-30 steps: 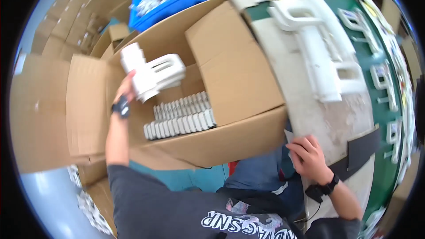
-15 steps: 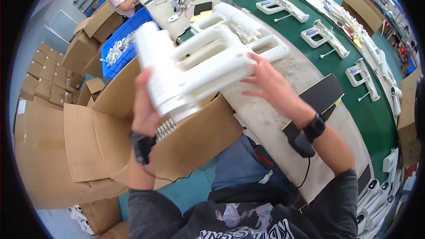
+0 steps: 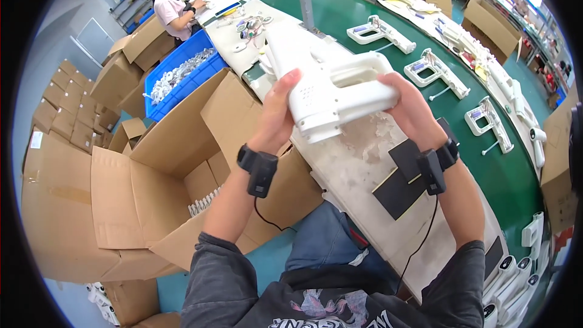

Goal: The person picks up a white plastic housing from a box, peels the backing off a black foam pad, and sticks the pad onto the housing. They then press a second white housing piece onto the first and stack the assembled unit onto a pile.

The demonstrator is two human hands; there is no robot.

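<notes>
A white plastic appliance housing point(image 3: 313, 94) with a looped handle is held up over the near part of the worktable. At its left end my left hand point(image 3: 276, 115) is closed on it, thumb on the upper face. My right hand point(image 3: 416, 109) grips the handle end at the right. The fingers beneath the housing are partly hidden. Each wrist wears a black strapped device with a cable. Behind the housing, a bit of another white part point(image 3: 265, 64) shows at the table's far side.
A large open cardboard box point(image 3: 159, 188) stands at the left, with a row of white parts point(image 3: 203, 201) inside. Beyond it is a blue bin point(image 3: 176, 82) of small parts. Black pads point(image 3: 398, 191) lie on the worktable point(image 3: 346, 173). Housing halves point(image 3: 428, 70) line the green conveyor point(image 3: 395, 61). Another person works far left.
The housing has moved right, away from the box and over the worktable, and turned. My right hand, fingers spread before, now grips it. My left hand has moved right with it.
</notes>
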